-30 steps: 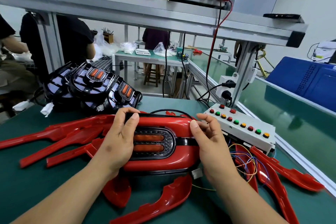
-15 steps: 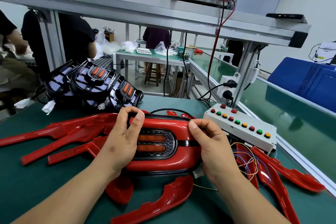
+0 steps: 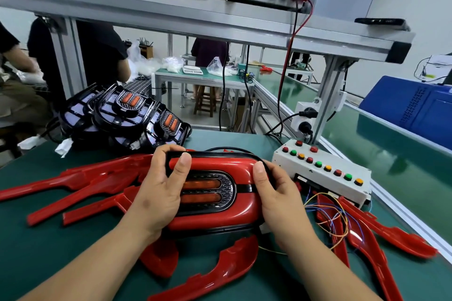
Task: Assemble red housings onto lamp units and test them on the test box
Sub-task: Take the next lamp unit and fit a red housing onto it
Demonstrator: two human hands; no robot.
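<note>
- Nearest, left of the test box (image 3: 325,178), a loose red housing piece (image 3: 220,269) lies on the green bench (image 3: 61,252), untouched.
- Just beyond it, the left hand (image 3: 159,193) has shifted its grip: the thumb now presses flat on the top of the red housing (image 3: 220,215), while the fingers (image 3: 166,151) curl over the black rim behind it, grasping the assembly.
- The right hand (image 3: 276,198), touching the end nearest the test box, has slid its thumb down onto the housing's rounded corner; its fingers wrap behind, clamping that end.
- The lamp unit (image 3: 205,190) sits inside the housing, lens facing up, just left of the test box; more black rim shows along the top than a second ago.
- My reading: the housing is being squeezed home onto the unit, so fitting is nearly done and testing has not begun.
- Coloured wires (image 3: 327,212) trail from the test box's front.
- Farther left of the box, bare black lamp units (image 3: 127,117) wait stacked.
</note>
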